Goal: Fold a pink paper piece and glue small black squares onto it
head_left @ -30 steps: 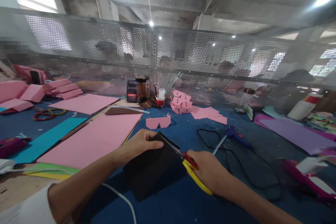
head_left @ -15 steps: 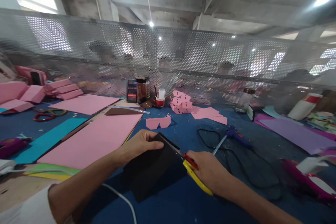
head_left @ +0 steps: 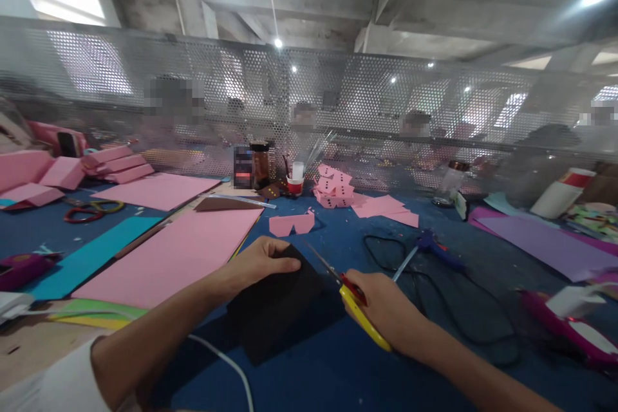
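- Head view: the left hand (head_left: pixel 268 261) is grasping a black sheet (head_left: pixel 275 315) by its upper edge, the thumb pressing on the near face and the fingers curling behind.
- The black sheet is slanting down toward the wearer, above the blue tabletop (head_left: pixel 338 376), in the middle of the workspace.
- The right hand (head_left: pixel 383 302) is grasping yellow-and-red-handled scissors (head_left: pixel 364 318), the fingers wrapping around the handles.
- The blades are pointing up and leftward, lying just beside the sheet's right edge; whether they are touching it, I cannot tell.
- A notched pink paper cutout (head_left: pixel 280 226) is lying just beyond the left hand.
- Behind it, a dotted pink paper stack (head_left: pixel 334 187) is standing near a red-and-white cup (head_left: pixel 295 187).
- To the left, a large pink sheet (head_left: pixel 174 261) is lying beside a turquoise strip (head_left: pixel 91 257), and a second pair of scissors (head_left: pixel 80 222) is resting farther back.
- To the right, a blue glue gun (head_left: pixel 441 252) is lying with its black cord looping near the right forearm.
- A perforated metal screen (head_left: pixel 338 90) is running across the back.
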A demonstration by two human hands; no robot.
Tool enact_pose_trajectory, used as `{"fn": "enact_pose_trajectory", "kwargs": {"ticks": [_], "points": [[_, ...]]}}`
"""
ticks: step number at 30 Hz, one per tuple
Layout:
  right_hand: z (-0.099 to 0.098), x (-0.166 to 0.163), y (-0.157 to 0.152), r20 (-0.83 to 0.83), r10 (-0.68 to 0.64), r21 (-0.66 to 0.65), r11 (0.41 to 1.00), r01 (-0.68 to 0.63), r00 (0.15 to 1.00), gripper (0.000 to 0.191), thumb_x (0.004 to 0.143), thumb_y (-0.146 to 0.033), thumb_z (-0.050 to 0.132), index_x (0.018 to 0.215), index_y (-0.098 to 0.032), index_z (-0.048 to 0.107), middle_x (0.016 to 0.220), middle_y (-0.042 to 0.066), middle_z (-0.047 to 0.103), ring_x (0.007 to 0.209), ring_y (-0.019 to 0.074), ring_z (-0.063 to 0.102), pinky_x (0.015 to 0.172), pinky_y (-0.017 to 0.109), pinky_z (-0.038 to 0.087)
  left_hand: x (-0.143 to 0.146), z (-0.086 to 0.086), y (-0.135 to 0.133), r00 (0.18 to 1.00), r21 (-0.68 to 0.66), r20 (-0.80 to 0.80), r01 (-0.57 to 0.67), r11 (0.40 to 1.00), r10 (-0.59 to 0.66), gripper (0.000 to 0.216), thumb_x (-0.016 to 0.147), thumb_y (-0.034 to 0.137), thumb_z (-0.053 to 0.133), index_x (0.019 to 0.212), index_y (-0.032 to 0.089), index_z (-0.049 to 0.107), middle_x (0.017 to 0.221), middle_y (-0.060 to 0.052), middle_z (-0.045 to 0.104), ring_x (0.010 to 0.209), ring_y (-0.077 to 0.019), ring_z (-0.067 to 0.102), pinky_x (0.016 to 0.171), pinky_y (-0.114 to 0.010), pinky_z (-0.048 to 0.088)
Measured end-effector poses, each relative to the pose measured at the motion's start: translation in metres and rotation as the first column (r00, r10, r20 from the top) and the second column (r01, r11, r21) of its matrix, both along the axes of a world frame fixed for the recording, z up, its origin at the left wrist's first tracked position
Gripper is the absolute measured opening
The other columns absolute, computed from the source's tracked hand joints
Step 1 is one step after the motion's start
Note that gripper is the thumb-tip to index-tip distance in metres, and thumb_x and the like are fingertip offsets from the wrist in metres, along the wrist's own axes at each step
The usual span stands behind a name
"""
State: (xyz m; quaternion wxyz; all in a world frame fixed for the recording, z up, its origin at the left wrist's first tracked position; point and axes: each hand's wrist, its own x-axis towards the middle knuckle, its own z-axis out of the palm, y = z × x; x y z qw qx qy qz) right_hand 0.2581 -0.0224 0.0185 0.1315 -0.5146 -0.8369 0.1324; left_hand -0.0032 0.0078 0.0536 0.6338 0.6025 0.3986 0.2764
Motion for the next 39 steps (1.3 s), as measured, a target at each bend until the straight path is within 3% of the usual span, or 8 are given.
{"fn": "enact_pose_trajectory", "kwargs": {"ticks": [7, 11, 16, 20, 25, 30, 33, 39], "points": [[0.002, 0.002, 0.003, -0.078, -0.063, -0.012, 0.998, 0.062, 0.995, 0.011, 0.086, -0.026, 0.049, 0.076, -0.021, 0.050, 0.068, -0.001, 0.062, 0.060, 0.0125, 0.056, 0.052, 0.024, 0.022, -0.014, 0.006, 0.020, 0.979, 0.107, 0.051, -0.203, 0.973, 0.199, 0.040, 0.066, 0.040, 0.075, 0.096, 0.014, 0.068, 0.087, -0.008, 0.075, 0.074, -0.0219, 0.070, 0.068, -0.031, 0.054], [0.003, 0.002, 0.005, -0.094, -0.063, 0.000, 0.998, 0.064, 0.994, 0.013, 0.087, -0.030, 0.049, 0.076, -0.021, 0.051, 0.067, -0.001, 0.063, 0.059, 0.0126, 0.056, 0.052, 0.023, 0.022, -0.053, 0.012, 0.049, 0.886, 0.370, -0.101, -0.389, 0.844, 0.453, 0.051, 0.067, 0.044, 0.072, 0.106, 0.012, 0.065, 0.090, -0.008, 0.074, 0.078, -0.0232, 0.069, 0.069, -0.030, 0.053], [0.004, 0.003, 0.004, -0.103, -0.056, 0.054, 0.997, 0.062, 0.993, 0.016, 0.087, -0.032, 0.049, 0.076, -0.022, 0.050, 0.067, -0.001, 0.063, 0.058, 0.0118, 0.054, 0.052, 0.023, 0.021, -0.120, 0.031, 0.084, 0.755, 0.536, -0.257, -0.409, 0.739, 0.604, 0.037, 0.076, 0.040, 0.062, 0.102, 0.014, 0.066, 0.082, -0.002, 0.073, 0.079, -0.0236, 0.068, 0.068, -0.027, 0.049], [0.008, 0.002, 0.002, -0.064, -0.079, 0.069, 0.994, 0.084, 0.995, 0.014, 0.087, -0.032, 0.050, 0.077, -0.021, 0.052, 0.066, -0.001, 0.062, 0.055, 0.0111, 0.052, 0.052, 0.024, 0.019, -0.143, 0.040, 0.098, 0.647, 0.675, -0.328, -0.350, 0.650, 0.689, 0.020, 0.066, 0.027, 0.072, 0.079, 0.014, 0.065, 0.071, -0.002, 0.069, 0.081, -0.0226, 0.064, 0.070, -0.025, 0.043], [0.011, 0.002, 0.004, -0.007, -0.129, 0.057, 0.990, 0.130, 0.992, 0.012, 0.086, -0.031, 0.053, 0.081, -0.020, 0.054, 0.069, 0.000, 0.062, 0.059, 0.0122, 0.054, 0.053, 0.024, 0.019, -0.083, 0.020, 0.071, 0.720, 0.780, -0.372, -0.100, 0.618, 0.586, 0.018, 0.077, 0.032, 0.063, 0.088, 0.018, 0.067, 0.092, -0.006, 0.070, 0.095, -0.0258, 0.059, 0.083, -0.033, 0.042], [0.012, 0.003, 0.004, 0.004, -0.131, 0.082, 0.988, 0.131, 0.991, 0.014, 0.086, -0.033, 0.054, 0.081, -0.020, 0.054, 0.070, 0.000, 0.062, 0.062, 0.0125, 0.054, 0.054, 0.024, 0.020, 0.004, -0.020, 0.018, 0.812, 0.693, -0.571, 0.395, 0.604, 0.124, 0.019, 0.076, 0.024, 0.065, 0.095, 0.025, 0.070, 0.104, -0.004, 0.066, 0.100, -0.0228, 0.057, 0.091, -0.033, 0.040], [0.013, 0.003, 0.003, 0.016, -0.134, 0.088, 0.987, 0.132, 0.991, 0.014, 0.086, -0.033, 0.055, 0.083, -0.020, 0.055, 0.070, 0.000, 0.061, 0.062, 0.0123, 0.054, 0.054, 0.025, 0.019, 0.019, -0.034, 0.010, 0.778, 0.669, -0.623, 0.473, 0.573, 0.085, 0.019, 0.080, 0.022, 0.061, 0.097, 0.023, 0.067, 0.099, -0.005, 0.063, 0.094, -0.0213, 0.057, 0.084, -0.031, 0.043], [0.009, 0.003, 0.006, 0.027, -0.125, 0.095, 0.988, 0.122, 0.992, 0.021, 0.086, -0.041, 0.054, 0.081, -0.020, 0.054, 0.070, 0.000, 0.061, 0.060, 0.0116, 0.052, 0.054, 0.025, 0.019, 0.018, -0.036, 0.024, 0.748, 0.612, -0.658, 0.464, 0.640, 0.086, 0.007, 0.081, 0.021, 0.057, 0.084, 0.020, 0.064, 0.086, -0.003, 0.061, 0.082, -0.0182, 0.056, 0.075, -0.028, 0.043]]}}
